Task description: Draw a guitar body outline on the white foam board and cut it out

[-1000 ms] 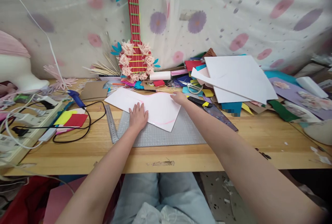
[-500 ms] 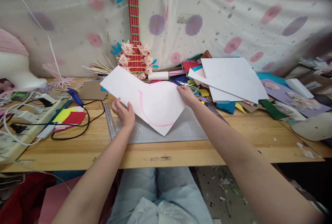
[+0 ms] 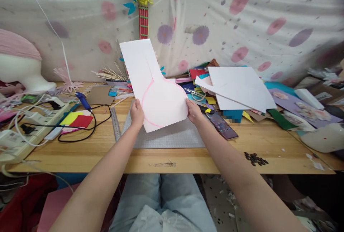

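Note:
I hold a white sheet (image 3: 158,92) upright over the grey cutting mat (image 3: 172,137). A pink guitar-shaped outline is drawn on it. My left hand (image 3: 137,113) grips its lower left edge, and my right hand (image 3: 194,111) grips its lower right edge. The sheet hides the flowered body of a red paper guitar (image 3: 143,20) leaning against the wall cloth behind it.
A metal ruler (image 3: 115,124) lies left of the mat, a phone (image 3: 220,125) right of it. Scissors (image 3: 195,93), white boards (image 3: 239,87) and coloured scraps pile up at the back right. A glue gun (image 3: 82,100), black cable and power strip (image 3: 24,131) sit on the left. Dark bits (image 3: 255,158) lie near the front edge.
The white sheet went from flat on the mat to lifted and turned upright. Both hands moved to its lower edges, and my view tilted slightly.

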`<state>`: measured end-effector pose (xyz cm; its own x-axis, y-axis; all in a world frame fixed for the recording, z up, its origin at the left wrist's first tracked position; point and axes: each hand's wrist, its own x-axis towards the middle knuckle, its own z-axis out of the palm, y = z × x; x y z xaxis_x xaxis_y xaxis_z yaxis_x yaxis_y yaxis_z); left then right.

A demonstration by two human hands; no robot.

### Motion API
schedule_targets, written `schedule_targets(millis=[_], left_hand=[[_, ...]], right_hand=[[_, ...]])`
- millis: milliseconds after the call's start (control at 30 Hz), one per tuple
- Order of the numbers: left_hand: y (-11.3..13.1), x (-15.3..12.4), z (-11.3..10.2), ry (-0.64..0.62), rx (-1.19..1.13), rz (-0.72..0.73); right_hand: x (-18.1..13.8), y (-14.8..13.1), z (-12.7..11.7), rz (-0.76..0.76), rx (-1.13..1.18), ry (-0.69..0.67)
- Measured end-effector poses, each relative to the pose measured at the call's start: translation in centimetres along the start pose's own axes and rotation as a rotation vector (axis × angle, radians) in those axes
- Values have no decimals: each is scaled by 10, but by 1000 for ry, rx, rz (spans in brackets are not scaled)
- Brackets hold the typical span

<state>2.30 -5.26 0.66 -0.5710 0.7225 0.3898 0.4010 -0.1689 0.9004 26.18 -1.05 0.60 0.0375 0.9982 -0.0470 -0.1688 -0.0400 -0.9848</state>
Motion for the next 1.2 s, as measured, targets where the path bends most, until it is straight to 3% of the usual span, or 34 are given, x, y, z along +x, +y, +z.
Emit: schedule_targets(millis=[200, 533, 733, 967, 1200], left_hand=[[-3, -9, -7, -86, 136, 43], [-17, -20, -7, -7, 259, -80], [-19, -26, -2, -61, 0, -144], [-1, -11, -10, -289, -216, -308], [16, -5, -13, -238, -377, -482]], right_hand=[[-6, 5, 6, -66, -19, 54], [-15, 23, 16, -52, 11, 154], [-12, 25, 7, -6, 22, 150], [-10, 10, -7, 36, -157, 66], [-10, 1, -8, 148, -104, -28]])
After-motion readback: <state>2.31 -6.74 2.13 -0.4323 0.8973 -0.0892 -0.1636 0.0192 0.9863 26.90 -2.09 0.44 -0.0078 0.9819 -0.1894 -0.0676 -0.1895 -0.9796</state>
